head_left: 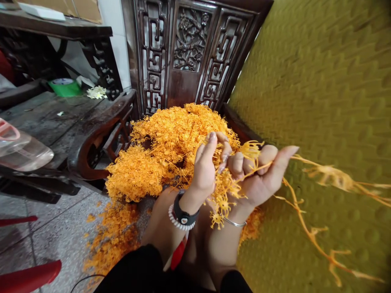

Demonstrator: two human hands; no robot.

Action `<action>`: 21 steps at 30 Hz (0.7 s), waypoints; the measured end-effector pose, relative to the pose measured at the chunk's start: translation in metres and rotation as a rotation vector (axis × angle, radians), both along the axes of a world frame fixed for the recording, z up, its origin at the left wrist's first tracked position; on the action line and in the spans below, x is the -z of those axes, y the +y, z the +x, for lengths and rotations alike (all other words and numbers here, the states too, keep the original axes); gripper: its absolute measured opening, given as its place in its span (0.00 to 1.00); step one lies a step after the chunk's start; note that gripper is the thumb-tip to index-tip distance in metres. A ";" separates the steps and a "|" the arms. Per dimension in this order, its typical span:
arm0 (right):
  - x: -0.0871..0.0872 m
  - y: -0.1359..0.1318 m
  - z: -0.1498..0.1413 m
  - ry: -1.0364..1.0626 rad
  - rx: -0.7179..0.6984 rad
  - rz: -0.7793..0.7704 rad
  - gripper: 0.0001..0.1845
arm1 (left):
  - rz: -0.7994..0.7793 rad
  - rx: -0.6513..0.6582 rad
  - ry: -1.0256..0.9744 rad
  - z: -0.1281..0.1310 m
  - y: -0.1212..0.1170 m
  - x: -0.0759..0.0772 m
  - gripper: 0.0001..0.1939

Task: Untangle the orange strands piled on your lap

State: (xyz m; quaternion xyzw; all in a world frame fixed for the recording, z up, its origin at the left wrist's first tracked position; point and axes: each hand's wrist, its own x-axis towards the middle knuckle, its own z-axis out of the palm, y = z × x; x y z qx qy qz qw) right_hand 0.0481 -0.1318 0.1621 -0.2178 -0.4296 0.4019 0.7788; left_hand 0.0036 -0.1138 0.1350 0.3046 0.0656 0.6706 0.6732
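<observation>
A big heap of orange plastic flower sprigs [165, 150] lies on a dark carved wooden chair [189, 53]. My left hand [207, 165], with a black watch and a white bead bracelet at the wrist, pinches small orange flower pieces over the heap. My right hand [262, 175], wearing a thin silver bangle, is closed on a long orange plastic stem [305, 219] that trails blurred to the right. Both hands touch at the fingertips among the sprigs.
A yellow-green textured cushion [320, 101] fills the right side. Loose orange pieces [113, 240] lie scattered on the grey tiled floor. At left are a dark wooden bench [45, 114], a green roll of tape [62, 86] and a clear plastic container [21, 150]. Red stool legs [30, 276] show at bottom left.
</observation>
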 end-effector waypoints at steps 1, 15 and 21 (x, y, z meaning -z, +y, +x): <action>0.000 -0.001 0.002 -0.012 0.007 -0.017 0.29 | 0.013 -0.026 0.019 -0.002 0.000 -0.001 0.13; 0.007 -0.021 0.012 -0.436 0.284 -0.163 0.26 | 0.294 -0.594 0.646 -0.035 -0.007 0.003 0.28; 0.000 -0.019 0.010 -0.240 0.330 -0.059 0.28 | 0.355 -0.612 0.649 -0.035 -0.014 -0.003 0.22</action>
